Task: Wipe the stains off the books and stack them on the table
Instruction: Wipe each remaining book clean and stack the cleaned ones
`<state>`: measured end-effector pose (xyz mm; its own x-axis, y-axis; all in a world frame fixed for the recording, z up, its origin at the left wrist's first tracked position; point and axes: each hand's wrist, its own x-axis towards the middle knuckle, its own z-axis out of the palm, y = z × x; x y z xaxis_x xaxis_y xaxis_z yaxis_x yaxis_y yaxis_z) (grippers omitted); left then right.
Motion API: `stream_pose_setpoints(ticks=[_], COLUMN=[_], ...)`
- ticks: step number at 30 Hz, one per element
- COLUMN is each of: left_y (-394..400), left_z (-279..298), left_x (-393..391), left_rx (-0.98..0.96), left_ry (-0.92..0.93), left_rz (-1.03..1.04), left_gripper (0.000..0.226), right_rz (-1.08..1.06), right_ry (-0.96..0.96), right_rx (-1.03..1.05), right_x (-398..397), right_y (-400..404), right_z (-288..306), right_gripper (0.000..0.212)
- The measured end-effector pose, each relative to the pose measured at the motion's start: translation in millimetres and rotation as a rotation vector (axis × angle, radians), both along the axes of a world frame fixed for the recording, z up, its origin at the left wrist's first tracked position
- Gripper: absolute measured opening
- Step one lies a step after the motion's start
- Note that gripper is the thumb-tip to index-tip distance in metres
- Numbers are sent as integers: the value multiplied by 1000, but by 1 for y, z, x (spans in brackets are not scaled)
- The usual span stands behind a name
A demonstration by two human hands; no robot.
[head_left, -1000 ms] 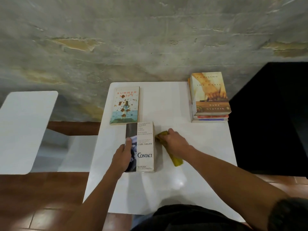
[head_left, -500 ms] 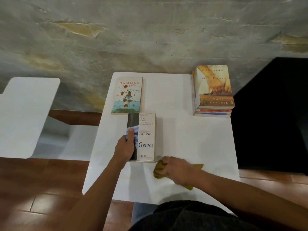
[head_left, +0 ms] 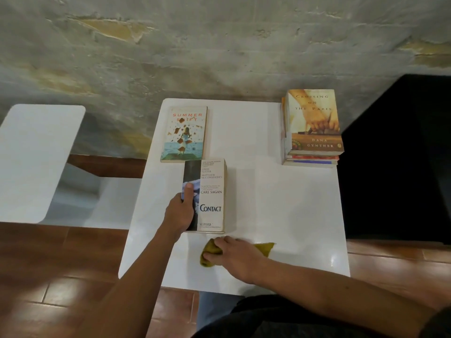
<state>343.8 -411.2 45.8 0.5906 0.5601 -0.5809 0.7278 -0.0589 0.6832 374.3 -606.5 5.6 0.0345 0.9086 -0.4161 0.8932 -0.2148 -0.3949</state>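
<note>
The right hand (head_left: 238, 256) grips the cloth (head_left: 210, 254) just near of the book (head_left: 207, 193), which the left hand (head_left: 180, 211) holds, long axis running near-to-far.

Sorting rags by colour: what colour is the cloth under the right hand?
Mustard yellow cloth, head view.

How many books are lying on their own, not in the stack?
2. Summer Shift lies flat at the table's far left; Contact sits just nearer, held by the left hand. The stack at far right may hide further books.
</note>
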Motion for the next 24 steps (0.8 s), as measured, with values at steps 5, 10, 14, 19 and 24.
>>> stream_pose_setpoints(ticks=[5, 10, 14, 19, 24], left_y=[-11, -13, -17, -14, -7], left_z=[-2, 5, 6, 5, 11], left_x=[-7, -5, -6, -4, -6], left_rx=[19, 2, 5, -154, -424], left_ry=[-9, -9, -9, -50, -127], left_rz=[72, 31, 52, 213, 418], left_gripper=[43, 41, 43, 47, 67], right_rz=[-26, -201, -675, -1405, -1546], right_ry=[-12, 92, 558, 1093, 1336], right_rx=[-58, -144, -139, 132, 56], right_x=[15, 28, 37, 61, 70], right_y=[-34, -64, -54, -4, 41], right_z=[7, 13, 32, 54, 51], right_gripper=[67, 61, 47, 57, 72])
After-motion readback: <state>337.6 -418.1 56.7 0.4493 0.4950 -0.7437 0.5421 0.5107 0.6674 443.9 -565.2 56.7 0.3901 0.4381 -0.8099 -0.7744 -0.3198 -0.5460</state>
